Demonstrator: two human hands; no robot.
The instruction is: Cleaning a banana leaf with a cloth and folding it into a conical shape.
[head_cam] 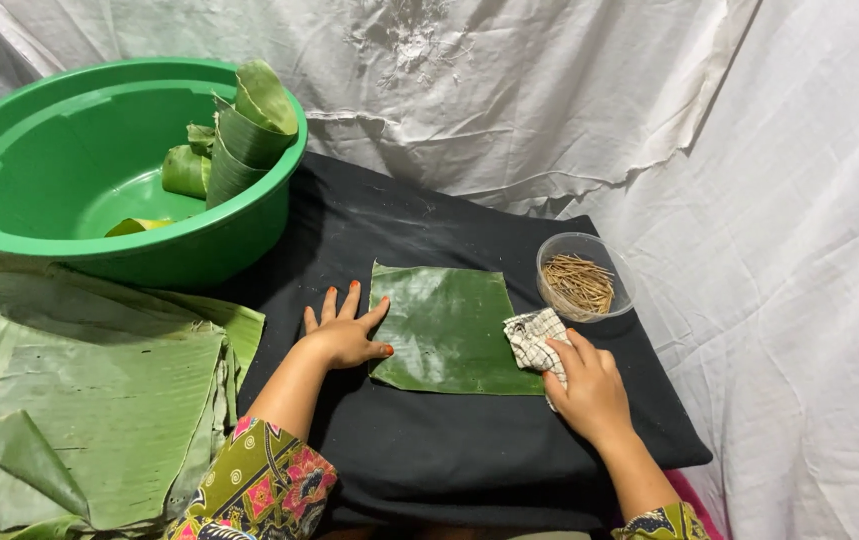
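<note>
A squarish piece of green banana leaf (444,325) lies flat on a black cloth (429,450). My left hand (344,335) rests flat at the leaf's left edge, fingers spread, thumb on the leaf. My right hand (589,390) grips a checked cloth rag (532,338) that presses on the leaf's right edge.
A green plastic basin (49,180) at the back left holds several rolled leaf cones (244,135). A stack of large banana leaves (79,400) lies at the left. A small clear bowl of thin sticks (579,280) stands right of the leaf. White sheeting covers the surroundings.
</note>
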